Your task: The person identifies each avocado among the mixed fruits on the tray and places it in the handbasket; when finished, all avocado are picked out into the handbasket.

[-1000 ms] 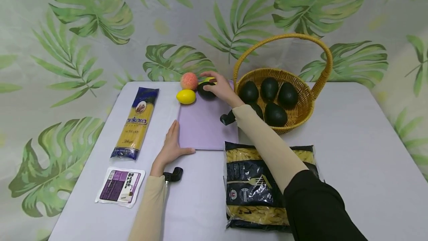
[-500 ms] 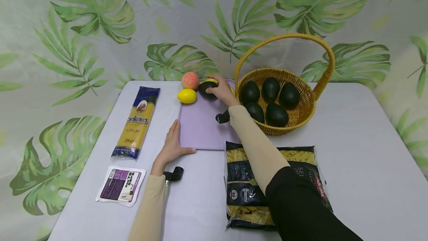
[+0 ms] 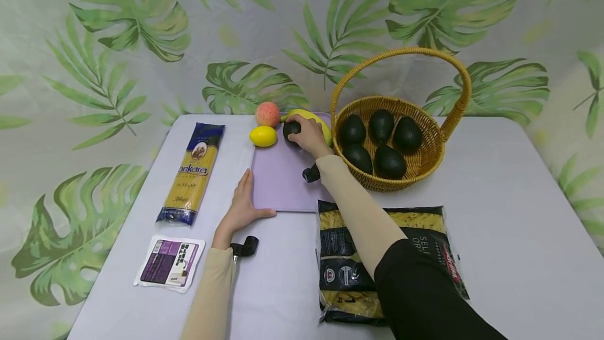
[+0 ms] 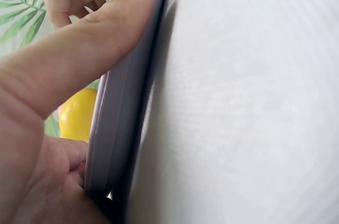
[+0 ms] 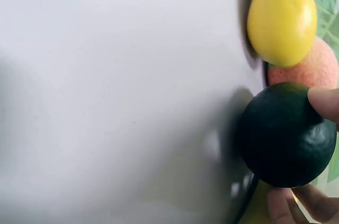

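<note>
My right hand [image 3: 309, 136] holds a dark avocado [image 3: 291, 129] at the back of the lilac cutting board [image 3: 290, 182]; in the right wrist view, thumb and fingers pinch the avocado [image 5: 286, 136] from opposite sides. Behind that hand lies a banana [image 3: 326, 131], partly hidden. Left of the avocado are a yellow lemon [image 3: 263, 136] and a pink peach [image 3: 268, 115]. My left hand [image 3: 241, 210] rests at the board's front left corner, its fingers straight along the left side. Its thumb lies against the front edge, as the left wrist view shows on the board [image 4: 119, 123].
A wicker basket [image 3: 395, 184] with several avocados stands right of the board. Below it lies a big pasta bag [image 3: 342, 248], partly under the right arm. On the left are a spaghetti packet [image 3: 191, 177] and a white-and-purple food pack [image 3: 171, 263].
My right hand has closed its fingers on the avocado and shifted it slightly right, moving nearer to me. More of the banana shows behind it. The left hand stays put.
</note>
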### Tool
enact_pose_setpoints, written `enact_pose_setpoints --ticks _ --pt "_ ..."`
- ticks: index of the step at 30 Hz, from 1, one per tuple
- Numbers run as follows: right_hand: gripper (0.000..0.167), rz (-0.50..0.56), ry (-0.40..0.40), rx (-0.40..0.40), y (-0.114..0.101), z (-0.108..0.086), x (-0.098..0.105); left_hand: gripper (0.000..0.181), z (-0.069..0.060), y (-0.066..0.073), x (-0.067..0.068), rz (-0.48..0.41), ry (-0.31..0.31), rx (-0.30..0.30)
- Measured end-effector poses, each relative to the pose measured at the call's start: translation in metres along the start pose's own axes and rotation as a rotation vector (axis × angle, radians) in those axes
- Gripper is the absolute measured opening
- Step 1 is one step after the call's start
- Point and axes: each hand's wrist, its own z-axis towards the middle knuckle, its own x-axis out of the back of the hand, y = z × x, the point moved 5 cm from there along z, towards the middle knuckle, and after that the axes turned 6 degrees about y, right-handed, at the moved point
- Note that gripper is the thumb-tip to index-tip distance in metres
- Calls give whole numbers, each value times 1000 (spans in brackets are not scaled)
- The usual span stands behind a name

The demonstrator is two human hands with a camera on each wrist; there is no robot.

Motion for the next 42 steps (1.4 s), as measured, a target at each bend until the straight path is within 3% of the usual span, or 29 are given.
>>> enact_pose_setpoints --ticks 3,9,13,21,26,32,42 --pt "39 31 -20 19 -1 -4 1 123 0 0 -1 -6 -4 -3" --pt "41 222 -93 124 -21 -12 12 124 1 -1 -1 9 -9 -7" --pt "42 333 -142 150 -36 -20 30 124 0 -2 0 11 -8 -11" --pt "46 408 -193 267 -45 -49 70 124 0 -2 0 9 -3 -4" --pt "48 457 -221 292 -36 -75 95 124 0 -1 -1 11 -4 -3" --pt "50 437 -219 275 -10 -106 131 124 0 0 0 7 0 -4" --pt "47 417 -111 171 52 -137 194 124 1 -2 0 13 -6 -6"
